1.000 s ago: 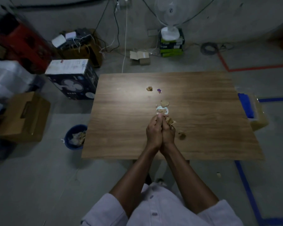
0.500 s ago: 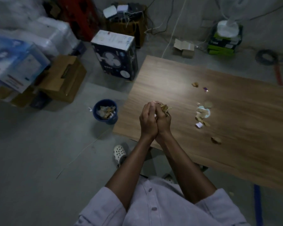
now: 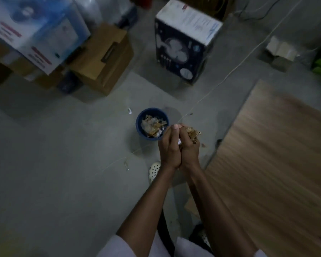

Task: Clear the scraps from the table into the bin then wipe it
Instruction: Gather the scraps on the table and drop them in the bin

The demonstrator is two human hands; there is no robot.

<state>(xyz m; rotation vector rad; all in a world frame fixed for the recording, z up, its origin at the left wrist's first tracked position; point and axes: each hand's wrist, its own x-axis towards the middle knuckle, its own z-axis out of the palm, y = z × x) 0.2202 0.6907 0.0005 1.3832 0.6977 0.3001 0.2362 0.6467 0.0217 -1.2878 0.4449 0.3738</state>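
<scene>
The scraps [image 3: 192, 133] (clasped between left hand [image 3: 170, 145] and right hand [image 3: 190, 148], grip pressed together) are now carried off the bench [image 3: 276, 154] to the blue bin [image 3: 139, 127]; dumping is expected.

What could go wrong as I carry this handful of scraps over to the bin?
The scraps poke out above the cupped left hand and right hand, which seem only at the blue bin rim, so some may fall on the floor. A thin cord crosses the floor near the bin; a foot could snag it.
</scene>
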